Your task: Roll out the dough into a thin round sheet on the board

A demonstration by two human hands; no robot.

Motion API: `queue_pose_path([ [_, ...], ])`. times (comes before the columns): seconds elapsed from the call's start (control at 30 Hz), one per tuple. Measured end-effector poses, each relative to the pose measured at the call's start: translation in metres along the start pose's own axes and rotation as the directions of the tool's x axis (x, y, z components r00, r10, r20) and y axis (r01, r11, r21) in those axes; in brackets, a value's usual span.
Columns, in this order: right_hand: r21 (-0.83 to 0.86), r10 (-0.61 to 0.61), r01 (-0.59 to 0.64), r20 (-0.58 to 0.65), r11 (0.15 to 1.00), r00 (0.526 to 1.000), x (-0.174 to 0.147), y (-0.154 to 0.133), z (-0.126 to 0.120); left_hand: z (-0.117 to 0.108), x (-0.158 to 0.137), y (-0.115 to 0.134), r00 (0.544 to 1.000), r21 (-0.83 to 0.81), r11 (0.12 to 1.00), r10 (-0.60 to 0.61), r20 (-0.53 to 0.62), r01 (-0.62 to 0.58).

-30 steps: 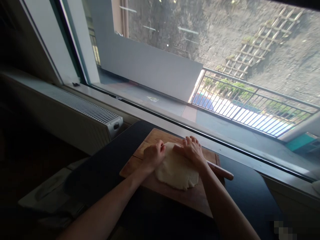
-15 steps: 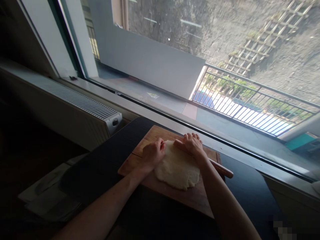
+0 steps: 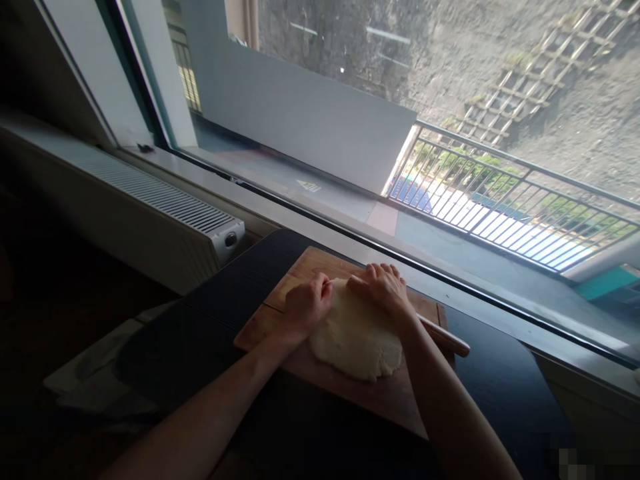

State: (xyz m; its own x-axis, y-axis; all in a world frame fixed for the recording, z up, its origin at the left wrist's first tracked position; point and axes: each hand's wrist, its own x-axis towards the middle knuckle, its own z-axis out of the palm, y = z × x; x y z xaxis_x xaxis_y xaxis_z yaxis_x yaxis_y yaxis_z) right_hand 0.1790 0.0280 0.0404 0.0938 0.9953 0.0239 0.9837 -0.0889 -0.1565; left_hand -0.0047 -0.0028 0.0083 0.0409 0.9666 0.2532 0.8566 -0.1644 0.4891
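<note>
L hand (image 3: 309, 303) was curled at L edge of the dough (image 3: 353, 340), hold unclear, & R hand (image 3: 387, 290) lay flat-ish, fingers out, atop the pin (image 3: 446, 335), w/ dough on the board (image 3: 313, 261), where even, light pressure prob suited best.

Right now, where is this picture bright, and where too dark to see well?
Head view: brightest beyond the window, with pale streaks, probably reflections; head view: dough, left hand and right hand dimmer but readable; head view: lower left corner nearly black, its details lost.
</note>
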Motion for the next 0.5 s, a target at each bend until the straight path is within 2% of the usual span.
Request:
queue_pose_path([
  [0.07, 0.023, 0.043, -0.044, 0.063, 0.999, 0.997, 0.013, 0.000, -0.004, 0.000, -0.001, -0.001, 1.000, 0.004, 1.000, 0.022, -0.016, -0.022],
  [0.1, 0.029, 0.029, -0.031, 0.069, 0.999, 0.997, 0.008, -0.001, -0.003, 0.000, -0.001, -0.001, 0.999, 0.000, 1.000, 0.026, -0.027, -0.026],
  [0.27, 0.000, -0.159, 0.159, -0.038, 0.987, 0.987, -0.079, -0.013, 0.016, 0.004, 0.000, -0.003, 0.999, -0.038, 0.999, 0.024, -0.047, -0.026],
  [0.33, -0.028, -0.199, 0.197, -0.064, 0.980, 0.978, -0.094, -0.015, 0.020, 0.005, 0.001, -0.003, 0.998, -0.048, 0.998, 0.024, -0.053, -0.026],
  [0.4, -0.043, -0.183, 0.180, -0.083, 0.983, 0.980, -0.078, -0.012, 0.018, 0.005, 0.001, -0.003, 0.998, -0.055, 0.998, 0.015, -0.054, -0.018],
  [0.5, -0.008, -0.032, 0.032, -0.004, 0.999, 0.999, -0.017, -0.001, 0.005, 0.004, 0.001, -0.003, 0.999, -0.049, 0.999, 0.007, -0.041, -0.009],
])
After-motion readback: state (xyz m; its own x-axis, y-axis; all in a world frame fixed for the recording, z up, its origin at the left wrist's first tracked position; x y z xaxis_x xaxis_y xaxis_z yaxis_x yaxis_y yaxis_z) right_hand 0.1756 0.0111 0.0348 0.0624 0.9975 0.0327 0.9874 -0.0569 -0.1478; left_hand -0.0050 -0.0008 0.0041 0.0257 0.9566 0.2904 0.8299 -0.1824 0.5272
